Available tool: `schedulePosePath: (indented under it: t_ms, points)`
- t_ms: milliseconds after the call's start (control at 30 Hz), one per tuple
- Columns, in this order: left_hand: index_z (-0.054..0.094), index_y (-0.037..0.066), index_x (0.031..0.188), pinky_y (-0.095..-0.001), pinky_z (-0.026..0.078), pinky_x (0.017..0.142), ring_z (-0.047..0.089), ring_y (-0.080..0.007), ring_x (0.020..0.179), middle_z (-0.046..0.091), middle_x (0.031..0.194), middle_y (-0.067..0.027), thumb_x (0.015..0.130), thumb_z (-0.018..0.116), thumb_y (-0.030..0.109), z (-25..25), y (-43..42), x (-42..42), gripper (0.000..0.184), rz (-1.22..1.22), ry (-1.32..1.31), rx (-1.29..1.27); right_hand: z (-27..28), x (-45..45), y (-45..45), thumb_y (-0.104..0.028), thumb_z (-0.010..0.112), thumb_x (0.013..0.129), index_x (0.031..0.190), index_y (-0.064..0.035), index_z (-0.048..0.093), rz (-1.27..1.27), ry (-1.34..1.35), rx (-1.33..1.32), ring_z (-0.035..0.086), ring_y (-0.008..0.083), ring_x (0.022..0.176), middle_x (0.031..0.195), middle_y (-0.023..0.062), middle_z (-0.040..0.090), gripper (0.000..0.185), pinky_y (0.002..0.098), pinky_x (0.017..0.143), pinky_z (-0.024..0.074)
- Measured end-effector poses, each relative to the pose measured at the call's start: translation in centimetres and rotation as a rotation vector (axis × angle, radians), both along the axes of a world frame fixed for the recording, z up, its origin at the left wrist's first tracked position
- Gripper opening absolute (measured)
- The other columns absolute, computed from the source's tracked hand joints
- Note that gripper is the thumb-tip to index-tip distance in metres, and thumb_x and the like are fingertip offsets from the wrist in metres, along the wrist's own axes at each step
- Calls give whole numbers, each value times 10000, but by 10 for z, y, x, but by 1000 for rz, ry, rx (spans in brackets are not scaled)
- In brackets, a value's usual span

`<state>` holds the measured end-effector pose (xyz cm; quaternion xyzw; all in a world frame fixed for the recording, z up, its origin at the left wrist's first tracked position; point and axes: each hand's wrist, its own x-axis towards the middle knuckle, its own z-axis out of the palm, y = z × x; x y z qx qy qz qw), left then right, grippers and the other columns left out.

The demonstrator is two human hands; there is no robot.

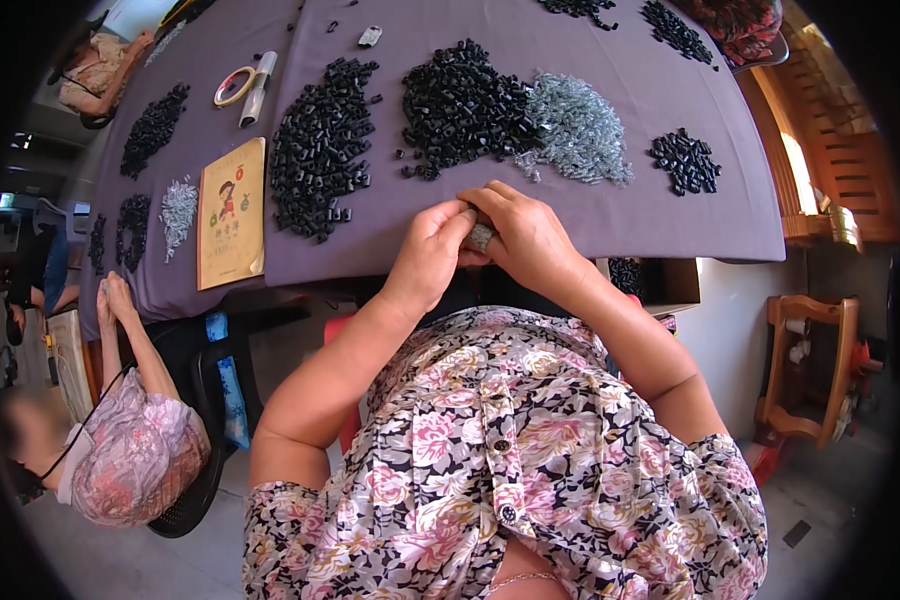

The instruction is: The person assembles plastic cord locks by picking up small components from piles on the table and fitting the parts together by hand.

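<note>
My left hand (430, 250) and my right hand (522, 228) meet at the front edge of the purple-covered table (410, 225). Both are closed, fingertips pressed together. Whatever is pinched between them is hidden or too small to name. A grey, rough-looking band (481, 237) shows at the fingers of my right hand. Just beyond my hands lies a large heap of small black plastic pieces (465, 105). Touching its right side is a heap of small clear pieces (580, 128). Another long black heap (322, 150) lies to the left.
A smaller black pile (686, 162) lies at the right. On the left are a tan booklet (232, 215), a tape roll (234, 87) and a clear roll (258, 90). A seated co-worker (135, 450) works at the left edge. A wooden chair (810, 370) stands at the right.
</note>
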<state>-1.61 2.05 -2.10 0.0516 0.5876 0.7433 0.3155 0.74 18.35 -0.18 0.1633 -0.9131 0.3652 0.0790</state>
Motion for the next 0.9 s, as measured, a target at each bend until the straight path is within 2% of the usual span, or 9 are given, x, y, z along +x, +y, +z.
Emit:
schedulePosePath:
  t_ms: [467,567,900]
  points:
    - [628,38,1079,-254,588,704,660,-83,794,660,930,-13,1063,423,206,-8,2,0,265,2,33,-29,-1,2,-4,-36,691,690,1079,-35,630,-47,40,74,668,357,843,923,132,632,395,443,715,545]
    - [626,42,1069,-258,591,698,656,-82,785,655,921,-12,1058,422,198,-9,4,-1,258,25,-11,-17,-4,3,-5,-49,711,686,1112,-28,610,-38,130,153,670,344,832,918,125,627,439,428,699,546]
    - [629,24,1139,-266,594,728,686,-127,822,682,982,-52,1072,457,255,4,-4,-7,296,-89,-78,-41,-2,3,-1,-65,739,678,1087,-23,594,4,111,185,668,340,826,910,122,620,436,420,685,543]
